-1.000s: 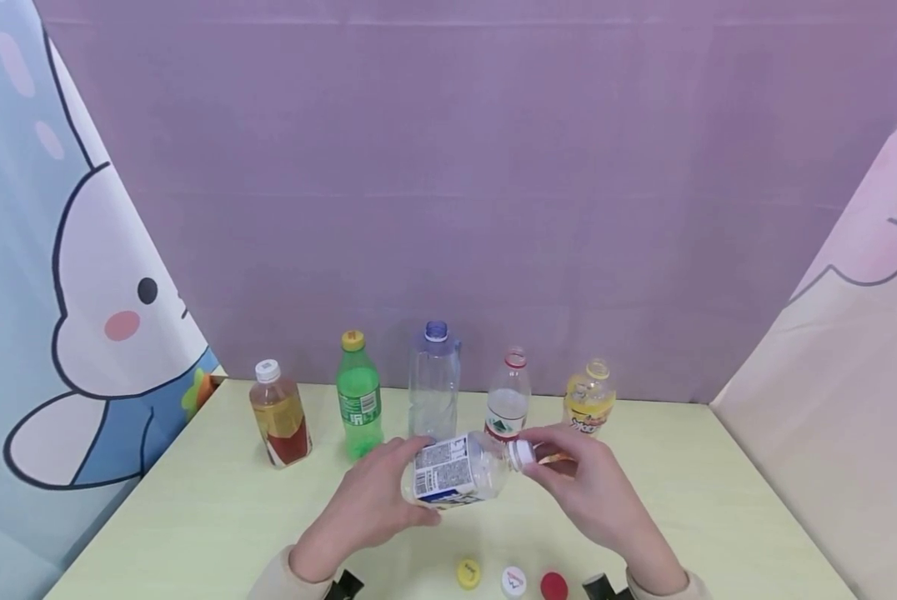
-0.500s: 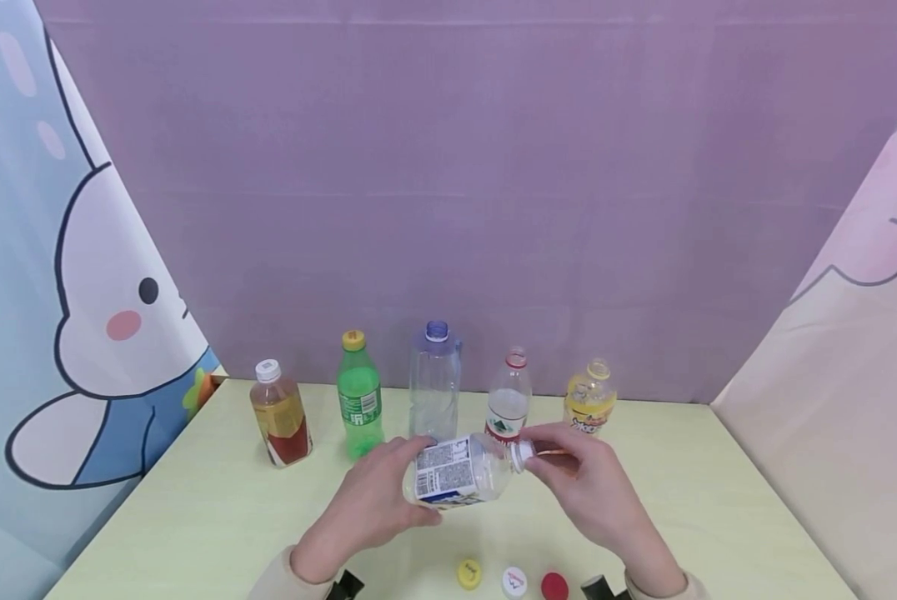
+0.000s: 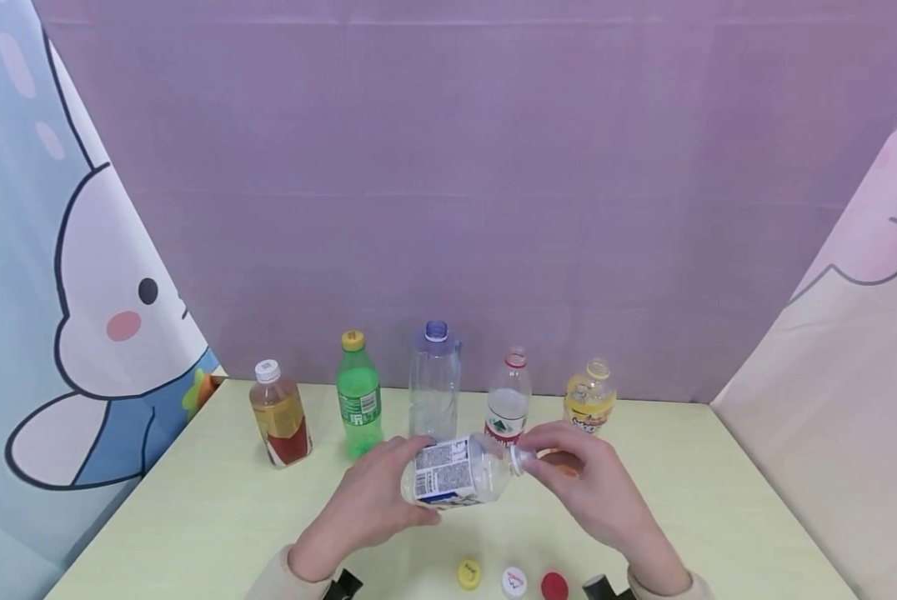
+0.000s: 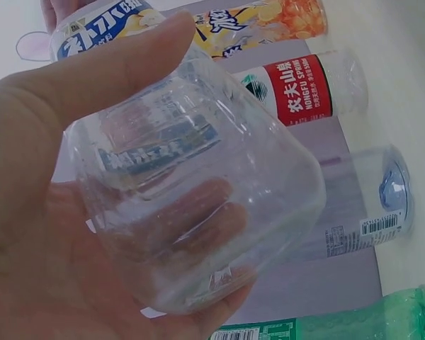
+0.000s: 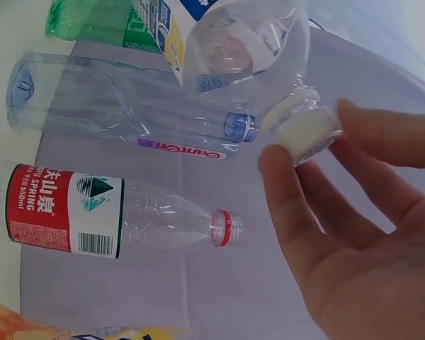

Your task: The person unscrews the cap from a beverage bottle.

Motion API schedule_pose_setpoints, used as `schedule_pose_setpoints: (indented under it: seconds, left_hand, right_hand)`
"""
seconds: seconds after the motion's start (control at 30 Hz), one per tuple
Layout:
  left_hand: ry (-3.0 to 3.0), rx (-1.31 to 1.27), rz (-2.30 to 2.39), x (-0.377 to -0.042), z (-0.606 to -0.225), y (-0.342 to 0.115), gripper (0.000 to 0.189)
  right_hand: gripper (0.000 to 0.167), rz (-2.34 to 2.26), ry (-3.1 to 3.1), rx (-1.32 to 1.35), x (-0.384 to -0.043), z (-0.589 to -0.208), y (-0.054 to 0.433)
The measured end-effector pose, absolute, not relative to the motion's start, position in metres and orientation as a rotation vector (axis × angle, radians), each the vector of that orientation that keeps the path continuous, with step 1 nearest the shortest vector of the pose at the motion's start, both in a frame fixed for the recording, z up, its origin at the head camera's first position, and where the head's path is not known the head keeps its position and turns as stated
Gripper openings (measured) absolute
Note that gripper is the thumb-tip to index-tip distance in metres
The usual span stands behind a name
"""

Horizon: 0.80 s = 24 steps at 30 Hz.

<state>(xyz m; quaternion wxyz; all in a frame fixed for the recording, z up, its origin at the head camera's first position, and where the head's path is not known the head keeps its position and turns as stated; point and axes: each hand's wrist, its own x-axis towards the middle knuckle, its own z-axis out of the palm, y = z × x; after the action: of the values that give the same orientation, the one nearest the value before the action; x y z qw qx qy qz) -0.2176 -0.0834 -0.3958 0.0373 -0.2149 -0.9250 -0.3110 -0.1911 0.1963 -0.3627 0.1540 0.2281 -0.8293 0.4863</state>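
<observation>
My left hand (image 3: 377,496) grips a clear plastic bottle (image 3: 448,473) round its labelled body. The bottle lies tilted almost on its side above the table, its neck toward my right hand (image 3: 587,479). At that neck, the right thumb and index finger pinch a white bottle cap (image 5: 308,134), which sits over the mouth in the right wrist view. In the left wrist view, the bottle's square base (image 4: 219,205) faces the camera, with the left thumb on one side and the other fingers behind it. The right fingers hide part of the cap in the head view.
Behind the hands stand a tea bottle (image 3: 282,414) with a white cap, a green bottle (image 3: 359,400) with a yellow cap, and uncapped blue-tinted (image 3: 435,387), red-ringed (image 3: 508,396) and yellow-labelled (image 3: 590,398) bottles. Yellow (image 3: 468,573), white (image 3: 514,582) and red (image 3: 554,585) caps lie at the front.
The right fingers have shifted round the white cap and now cover more of it. The left hand and the bottle have stayed nearly still.
</observation>
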Motion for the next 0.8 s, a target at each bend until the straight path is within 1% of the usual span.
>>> schedule_pose_setpoints:
  seconds: [0.1,0.3,0.43,0.53,0.73,0.8]
  left_hand:
    - [-2.833,-0.672,-0.954,-0.2178,-0.3960,-0.0832,0.084]
    - [-2.828,-0.678,-0.961,-0.2192,-0.3968,-0.0834,0.083]
    - [-2.824,-0.678,-0.945,-0.2200,-0.3976,-0.0839,0.083]
    - [-2.821,-0.680,-0.936,-0.2204,-0.3979,-0.0841,0.083]
    - [-2.820,-0.680,-0.934,-0.2201,-0.3982,-0.0837,0.084]
    - [-2.816,-0.684,-0.938,-0.2199,-0.3982,-0.0835,0.083]
  right_hand:
    - [0.019,1.377,-2.356,0.654,-0.1915,-0.3631,0.1960]
    - [0.026,1.405,-2.417,0.564,-0.1910,-0.3624,0.1950]
    - [0.025,1.379,-2.451,0.538,-0.1908,-0.3615,0.1950]
    - [0.026,1.371,-2.445,0.570,-0.1908,-0.3613,0.1953]
    - [0.018,1.384,-2.352,0.645,-0.1927,-0.3634,0.1973]
    - [0.018,1.392,-2.341,0.634,-0.1925,-0.3634,0.1970]
